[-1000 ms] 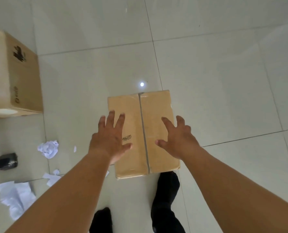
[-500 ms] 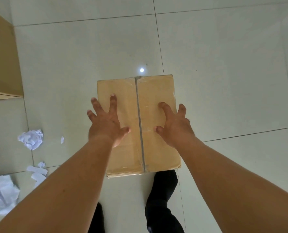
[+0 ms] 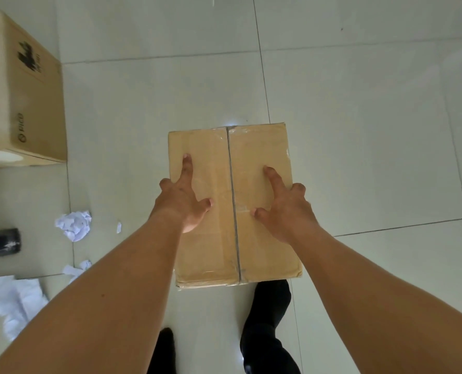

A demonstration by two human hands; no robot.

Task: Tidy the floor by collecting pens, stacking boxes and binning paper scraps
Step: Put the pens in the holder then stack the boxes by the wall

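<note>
- Pale glossy floor tiles (image 3: 359, 130) with thin dark grout lines fill the whole view, seen from above.
- A small taped cardboard box (image 3: 259, 238) lies flat at the centre, its long side running from 12 to 6 o'clock, with a tape seam down the middle.
- The left hand (image 3: 182, 203) rests on the box's left half, index finger stretched toward 12 o'clock, thumb spread toward the seam, other fingers curled over the left edge.
- The right hand (image 3: 284, 209) mirrors it on the right half, index finger straight, thumb toward the seam, remaining fingers bent at the right edge.
- Both hands clasp the box from its two sides; whether it is off the floor, I cannot tell.
- A larger cardboard box (image 3: 22, 98) stands at 10 o'clock, well apart.
- A crumpled paper ball (image 3: 74, 224) lies at 9 o'clock, a tiny scrap (image 3: 118, 227) just beside it.
- More torn paper (image 3: 11, 303) lies at 8 o'clock.
- Dark shoes (image 3: 270, 306) show at 6 o'clock, one touching the box's near edge.
</note>
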